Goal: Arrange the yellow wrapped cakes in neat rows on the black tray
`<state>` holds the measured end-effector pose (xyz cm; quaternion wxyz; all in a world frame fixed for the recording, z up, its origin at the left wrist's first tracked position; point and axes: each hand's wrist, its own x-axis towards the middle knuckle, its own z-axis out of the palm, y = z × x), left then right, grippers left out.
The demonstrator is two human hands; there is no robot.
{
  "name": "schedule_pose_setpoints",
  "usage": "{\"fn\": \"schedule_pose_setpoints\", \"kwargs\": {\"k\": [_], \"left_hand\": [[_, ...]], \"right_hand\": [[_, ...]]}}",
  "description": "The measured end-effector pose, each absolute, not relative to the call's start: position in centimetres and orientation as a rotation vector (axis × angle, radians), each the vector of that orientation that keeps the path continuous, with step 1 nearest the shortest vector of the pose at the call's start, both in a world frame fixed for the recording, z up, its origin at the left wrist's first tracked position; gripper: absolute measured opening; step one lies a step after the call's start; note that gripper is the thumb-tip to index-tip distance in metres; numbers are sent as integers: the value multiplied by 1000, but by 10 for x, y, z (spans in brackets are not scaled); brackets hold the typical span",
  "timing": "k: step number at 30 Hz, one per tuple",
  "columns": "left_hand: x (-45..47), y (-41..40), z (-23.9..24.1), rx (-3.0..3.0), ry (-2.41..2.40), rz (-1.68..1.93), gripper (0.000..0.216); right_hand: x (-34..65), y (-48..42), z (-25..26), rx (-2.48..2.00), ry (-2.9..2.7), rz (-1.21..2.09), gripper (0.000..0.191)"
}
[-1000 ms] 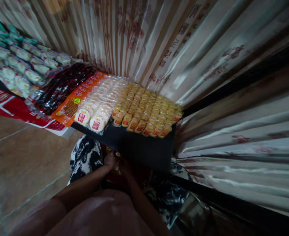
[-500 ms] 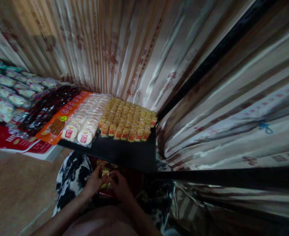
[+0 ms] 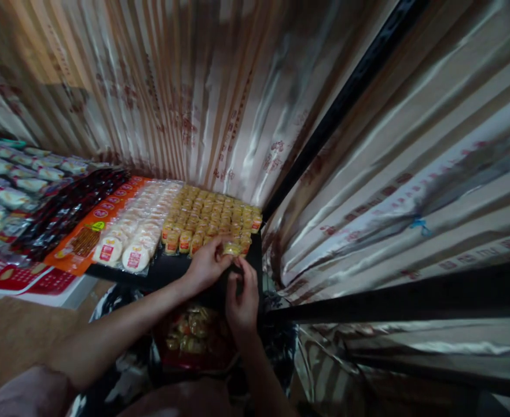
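Observation:
Both my hands are over the front right of the rows of small yellow wrapped snacks [image 3: 206,211], which look like little cakes or biscuits. My left hand [image 3: 206,267] pinches a yellow snack packet [image 3: 235,248] between thumb and fingers. My right hand [image 3: 242,295] meets it from the right, its thumb and fingertips closed at the packet's lower edge. The fingers partly cover the packet. Below, in my lap, a dark red bag or box [image 3: 194,364] holds several more yellow packets [image 3: 191,330].
Left of the yellow rows lie round white wrapped crackers [image 3: 137,255], an orange snack bag [image 3: 83,243], dark wrapped sticks [image 3: 63,211] and white packets [image 3: 15,197]. All stand on a black table [image 3: 168,273]. Striped curtains [image 3: 202,104] and a black bar [image 3: 324,139] border the back and right.
Both hands have risen from the bag in my lap to the front right of the yellow rows, bringing a yellow packet. The view has shifted slightly, and the bag's contents now show.

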<state>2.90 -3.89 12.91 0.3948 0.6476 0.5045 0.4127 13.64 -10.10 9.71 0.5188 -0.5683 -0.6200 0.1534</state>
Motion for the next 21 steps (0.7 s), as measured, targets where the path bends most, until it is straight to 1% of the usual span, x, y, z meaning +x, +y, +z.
{"fn": "schedule_pose_setpoints", "kwargs": {"k": [5,7,10,15,21], "left_hand": [[83,26,142,1686,1126,1099,26],[103,50,142,1772,1119,1151,27],[124,80,136,1885,1060,1126,22],[136,104,118,2039,1168,1023,23],[136,112,95,2227,1313,812,27]], "right_hand": [[160,-55,108,-1426,-1317,215,37],[170,-34,104,-1434,-1264,147,38],[182,-6,92,-1437,-1185,78,41],[184,17,74,-1485,-1064,125,44],[183,24,52,-1537,-921,324,47]]}}
